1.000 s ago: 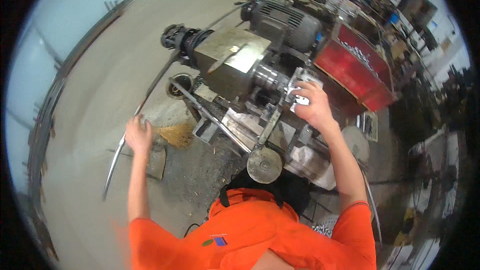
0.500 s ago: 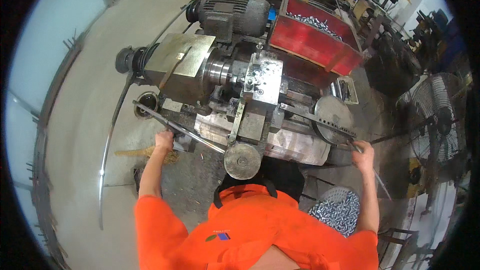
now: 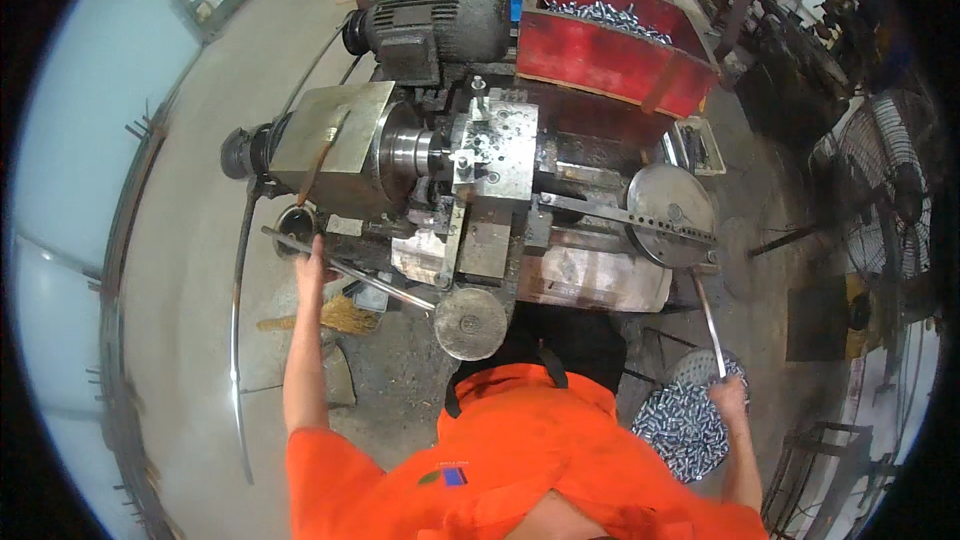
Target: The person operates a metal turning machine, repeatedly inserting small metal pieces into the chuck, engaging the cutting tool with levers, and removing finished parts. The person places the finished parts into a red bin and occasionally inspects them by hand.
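Far left: round pot [image 3: 281, 223], dark inside, contents can't be made out. Left hand [image 3: 312, 265] just beside it, on the left part of a slanted steel bar [image 3: 370, 279]; forearm near upright, thumb side up, can't tell if fingers are wrapped. Bar's right end meets a round disc [image 3: 471, 323]. Red bin [image 3: 610, 75] behind the machine holds a heap of small metal pieces [image 3: 610, 18]. Lower right: perforated basket [image 3: 705, 365], many similar pieces. Shallow tray [image 3: 711, 168] above, long items inside. Right hand [image 3: 730, 395], low, fingers clenched round a thin rod's [image 3: 708, 318] lower end, over basket's edge.
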Action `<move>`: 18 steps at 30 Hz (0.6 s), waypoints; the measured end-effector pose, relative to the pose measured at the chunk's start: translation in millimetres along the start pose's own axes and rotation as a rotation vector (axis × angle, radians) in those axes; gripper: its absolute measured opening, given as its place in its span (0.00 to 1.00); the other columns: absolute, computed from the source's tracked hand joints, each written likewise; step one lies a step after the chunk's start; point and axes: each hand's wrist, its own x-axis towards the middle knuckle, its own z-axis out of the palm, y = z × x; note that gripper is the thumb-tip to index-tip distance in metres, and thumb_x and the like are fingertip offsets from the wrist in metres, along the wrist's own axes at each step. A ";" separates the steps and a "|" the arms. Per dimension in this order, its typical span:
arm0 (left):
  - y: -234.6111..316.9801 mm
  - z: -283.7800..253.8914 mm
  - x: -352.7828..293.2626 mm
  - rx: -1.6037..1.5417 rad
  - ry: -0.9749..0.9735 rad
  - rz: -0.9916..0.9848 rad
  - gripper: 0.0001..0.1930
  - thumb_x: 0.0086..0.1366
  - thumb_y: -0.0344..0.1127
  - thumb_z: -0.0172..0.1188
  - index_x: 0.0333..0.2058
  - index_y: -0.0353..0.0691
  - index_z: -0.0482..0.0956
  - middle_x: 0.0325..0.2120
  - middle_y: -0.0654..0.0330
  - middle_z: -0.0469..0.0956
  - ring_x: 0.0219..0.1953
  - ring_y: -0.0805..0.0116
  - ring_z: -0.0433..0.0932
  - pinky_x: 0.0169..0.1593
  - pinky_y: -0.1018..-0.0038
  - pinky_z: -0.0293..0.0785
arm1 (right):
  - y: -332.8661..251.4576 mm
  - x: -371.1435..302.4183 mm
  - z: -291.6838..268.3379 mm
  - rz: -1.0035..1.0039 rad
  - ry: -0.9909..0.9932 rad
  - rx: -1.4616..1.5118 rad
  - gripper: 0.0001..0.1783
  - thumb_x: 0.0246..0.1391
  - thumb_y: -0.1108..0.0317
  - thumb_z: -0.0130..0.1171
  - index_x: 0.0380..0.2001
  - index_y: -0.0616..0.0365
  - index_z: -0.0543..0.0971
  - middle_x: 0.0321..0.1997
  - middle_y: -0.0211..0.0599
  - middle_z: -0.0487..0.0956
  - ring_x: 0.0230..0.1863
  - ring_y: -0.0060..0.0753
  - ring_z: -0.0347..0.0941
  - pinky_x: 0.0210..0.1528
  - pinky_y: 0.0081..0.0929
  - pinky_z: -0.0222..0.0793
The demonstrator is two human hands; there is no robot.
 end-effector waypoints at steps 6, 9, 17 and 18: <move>-11.4 19.1 6.0 -0.087 0.054 0.060 0.13 0.61 0.37 0.51 0.34 0.31 0.67 0.18 0.54 0.73 0.18 0.63 0.76 0.23 0.69 0.77 | -117.3 -94.0 30.3 0.290 -0.466 0.852 0.19 0.39 0.76 0.42 0.37 0.65 0.76 0.08 0.24 0.59 0.05 0.19 0.51 0.07 0.21 0.45; -15.3 19.9 9.1 -0.099 0.087 0.101 0.14 0.60 0.37 0.51 0.36 0.30 0.67 0.18 0.55 0.74 0.19 0.63 0.77 0.23 0.70 0.77 | -143.4 -99.3 28.8 0.369 -0.443 0.868 0.21 0.38 0.77 0.44 0.39 0.65 0.75 0.09 0.24 0.60 0.06 0.18 0.52 0.08 0.19 0.47; -18.1 13.2 22.1 0.046 0.037 0.050 0.14 0.60 0.40 0.50 0.31 0.31 0.72 0.20 0.57 0.75 0.19 0.65 0.77 0.21 0.69 0.77 | -134.0 -99.6 36.1 0.354 -0.432 0.901 0.23 0.35 0.76 0.46 0.40 0.62 0.77 0.11 0.27 0.63 0.07 0.21 0.56 0.09 0.22 0.49; -9.2 14.2 14.9 0.049 0.054 0.036 0.14 0.60 0.40 0.49 0.30 0.31 0.73 0.20 0.57 0.75 0.18 0.65 0.77 0.20 0.69 0.77 | -105.8 -89.3 44.8 0.208 -0.343 0.752 0.22 0.35 0.75 0.49 0.39 0.62 0.78 0.12 0.27 0.65 0.10 0.21 0.58 0.12 0.22 0.53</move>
